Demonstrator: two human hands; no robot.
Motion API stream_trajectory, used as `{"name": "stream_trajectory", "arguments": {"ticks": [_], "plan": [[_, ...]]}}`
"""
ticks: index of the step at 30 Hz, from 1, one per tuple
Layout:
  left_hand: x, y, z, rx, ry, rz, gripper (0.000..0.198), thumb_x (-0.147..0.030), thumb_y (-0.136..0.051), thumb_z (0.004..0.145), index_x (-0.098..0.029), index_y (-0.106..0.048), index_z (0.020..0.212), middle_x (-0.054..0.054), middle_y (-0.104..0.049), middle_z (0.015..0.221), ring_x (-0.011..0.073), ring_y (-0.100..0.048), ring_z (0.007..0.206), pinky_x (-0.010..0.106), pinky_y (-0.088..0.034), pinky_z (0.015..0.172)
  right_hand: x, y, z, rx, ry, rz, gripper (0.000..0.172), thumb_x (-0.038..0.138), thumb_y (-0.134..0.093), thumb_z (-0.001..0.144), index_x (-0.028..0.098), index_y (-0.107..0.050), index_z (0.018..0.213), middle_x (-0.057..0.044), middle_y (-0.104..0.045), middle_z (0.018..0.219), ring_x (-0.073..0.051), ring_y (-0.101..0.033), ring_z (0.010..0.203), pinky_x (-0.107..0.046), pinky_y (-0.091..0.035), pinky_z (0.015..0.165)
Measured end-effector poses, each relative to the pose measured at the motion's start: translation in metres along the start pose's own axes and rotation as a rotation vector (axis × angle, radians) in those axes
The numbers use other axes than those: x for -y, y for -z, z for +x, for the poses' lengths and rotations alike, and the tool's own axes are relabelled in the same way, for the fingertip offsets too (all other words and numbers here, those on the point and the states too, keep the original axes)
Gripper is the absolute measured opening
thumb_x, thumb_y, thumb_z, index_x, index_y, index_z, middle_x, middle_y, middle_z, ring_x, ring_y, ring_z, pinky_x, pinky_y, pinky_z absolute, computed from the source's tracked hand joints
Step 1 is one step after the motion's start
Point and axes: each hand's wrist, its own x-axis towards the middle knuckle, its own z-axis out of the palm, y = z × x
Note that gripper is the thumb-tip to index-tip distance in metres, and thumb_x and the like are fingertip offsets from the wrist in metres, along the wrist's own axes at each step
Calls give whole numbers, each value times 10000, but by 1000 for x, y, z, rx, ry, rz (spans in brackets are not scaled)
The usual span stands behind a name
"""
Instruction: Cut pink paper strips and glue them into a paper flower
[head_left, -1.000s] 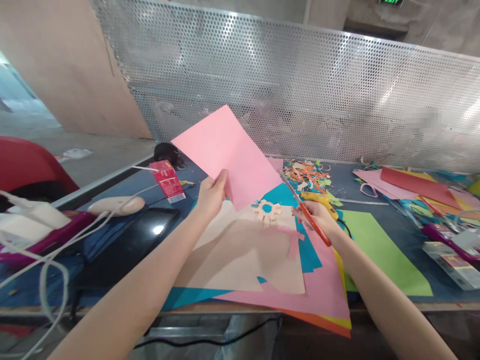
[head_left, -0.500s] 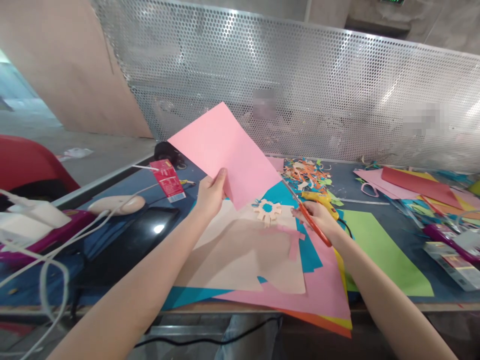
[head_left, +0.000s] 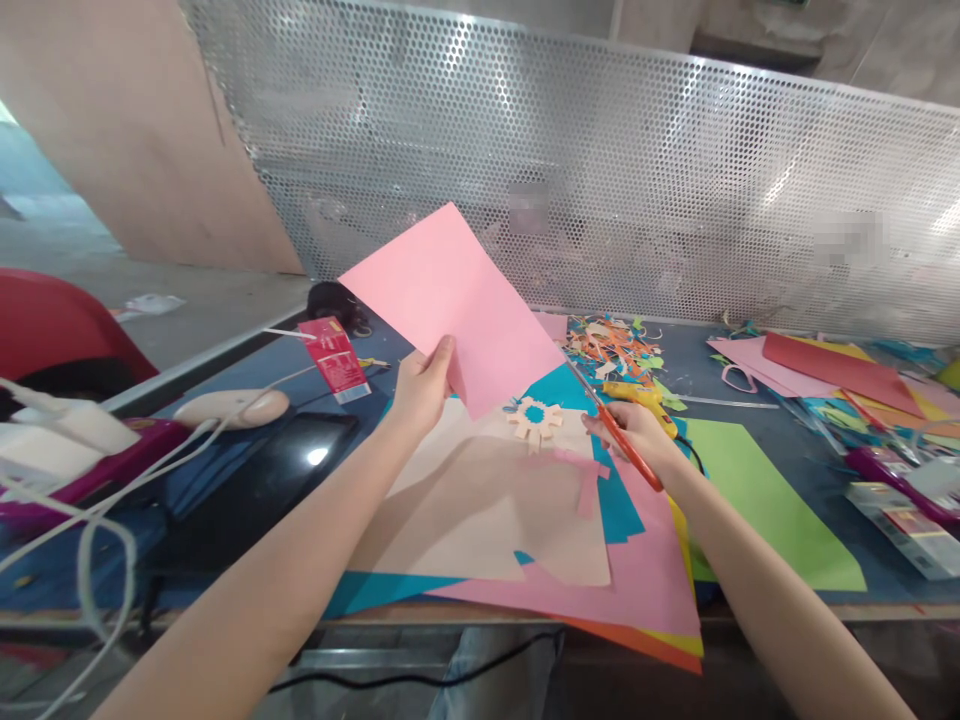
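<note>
A pink sheet of paper (head_left: 465, 310) is raised above the table, pinched near its lower edge by my left hand (head_left: 422, 385), thumb on top. My right hand (head_left: 637, 432) is closed around red-handled scissors (head_left: 628, 447). Their blades meet the right corner of the pink sheet; whether they are parted there is too small to tell. Below the sheet lies a cream paper cutout (head_left: 535, 423) with a round hole and tabs around its rim. It rests on a cream sheet (head_left: 465, 520), with pink paper strips (head_left: 589, 478) beside it.
Behind my right hand lies a yellow glue gun (head_left: 637, 393), near a heap of paper scraps (head_left: 611, 345). A green sheet (head_left: 765, 500) lies at right. A black tablet-like slab (head_left: 262, 490), cables and white chargers (head_left: 67, 440) occupy the left. A perforated metal screen (head_left: 600, 180) stands behind.
The pink sheet has shifted very slightly to the right at its upper part. Both hands keep their holds, and the scissors stay at the sheet's right corner.
</note>
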Motion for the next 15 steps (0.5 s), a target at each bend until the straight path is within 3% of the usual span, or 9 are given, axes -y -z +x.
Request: {"name": "stream_trajectory", "arguments": {"ticks": [8,15], "plan": [[2,1,1,5,6,-2,321,-394,-723,584,-161,-623,782,10,-641,659,155,-625,599,239,-488,506,0,0,0,1,-19,-21,394,556,-565,676,169,-510,632,28,-453,497,-84,-375,401,-225,-261,377],[4,4,3,10,-15,37,360,-437,-724,577,-151,-600,756,-25,-569,535,128,-566,492,226,-450,463,-2,0,1,-2,-13,-3,411,572,-569,663,172,-492,610,52,-371,450,-75,-341,381,-222,-253,371]]}}
